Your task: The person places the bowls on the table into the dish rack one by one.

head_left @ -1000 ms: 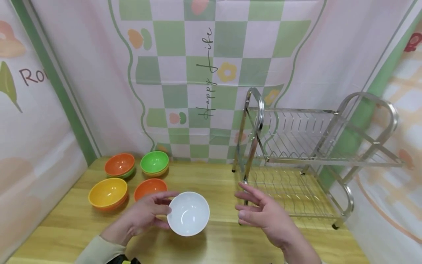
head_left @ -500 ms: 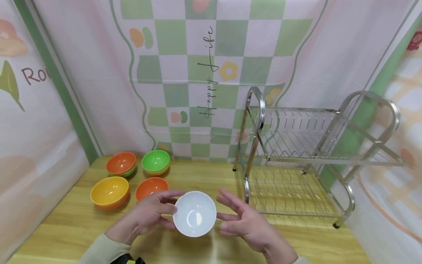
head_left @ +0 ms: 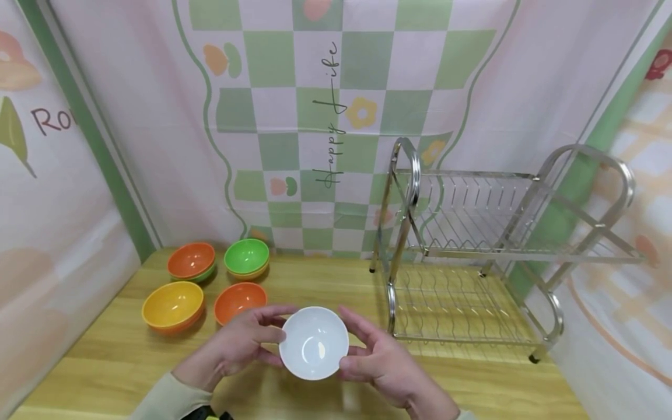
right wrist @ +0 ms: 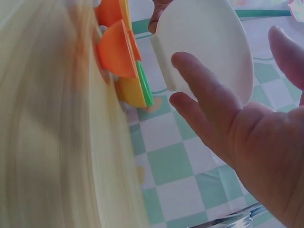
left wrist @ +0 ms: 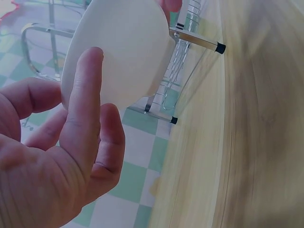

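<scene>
A white bowl (head_left: 314, 343) is held above the table, its inside turned up toward the head camera. My left hand (head_left: 242, 344) grips its left side, thumb at the rim and fingers against the outside wall. In the left wrist view the left hand (left wrist: 71, 137) lies along the bowl's pale underside (left wrist: 118, 52). My right hand (head_left: 385, 363) is at the bowl's right side, fingertips at the outer wall. The right wrist view shows the right hand (right wrist: 237, 118) with nearly straight fingers by the bowl (right wrist: 209, 42), its thumb standing apart from the rim.
At left stand an orange bowl on a green one (head_left: 191, 261), a green bowl on a yellow one (head_left: 247, 256), a yellow bowl on an orange one (head_left: 173, 306) and an orange bowl (head_left: 238, 300). A two-tier metal dish rack (head_left: 472, 254) stands right on the wooden table (head_left: 315, 280).
My right hand has moved left from near the rack to the white bowl's right side. My left hand has carried the bowl slightly to the right.
</scene>
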`<control>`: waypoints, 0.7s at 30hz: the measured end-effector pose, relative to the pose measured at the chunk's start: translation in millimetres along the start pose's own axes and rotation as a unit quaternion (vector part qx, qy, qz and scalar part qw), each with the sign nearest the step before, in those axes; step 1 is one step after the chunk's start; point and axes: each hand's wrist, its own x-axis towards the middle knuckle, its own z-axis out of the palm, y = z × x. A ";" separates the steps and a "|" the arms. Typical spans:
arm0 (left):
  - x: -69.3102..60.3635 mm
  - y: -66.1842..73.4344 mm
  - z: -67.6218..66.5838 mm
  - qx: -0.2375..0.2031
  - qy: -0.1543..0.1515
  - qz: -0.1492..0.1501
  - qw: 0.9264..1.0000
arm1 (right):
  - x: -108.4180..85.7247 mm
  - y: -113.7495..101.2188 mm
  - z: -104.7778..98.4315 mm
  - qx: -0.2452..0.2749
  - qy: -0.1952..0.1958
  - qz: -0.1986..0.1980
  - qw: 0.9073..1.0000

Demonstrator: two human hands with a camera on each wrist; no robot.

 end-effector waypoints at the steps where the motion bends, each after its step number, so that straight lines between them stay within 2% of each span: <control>1: 0.1 0.0 0.3 0.000 0.001 0.000 1.000 | 0.0 0.3 0.3 0.000 0.003 0.001 1.000; 13: 3.0 -1.4 4.5 -0.009 0.013 0.003 1.000 | 0.2 3.7 0.8 -0.001 0.022 -0.007 1.000; 21: 4.5 -1.9 8.1 -0.020 0.011 0.002 1.000 | -0.5 3.8 -2.1 -0.028 0.002 -0.017 0.999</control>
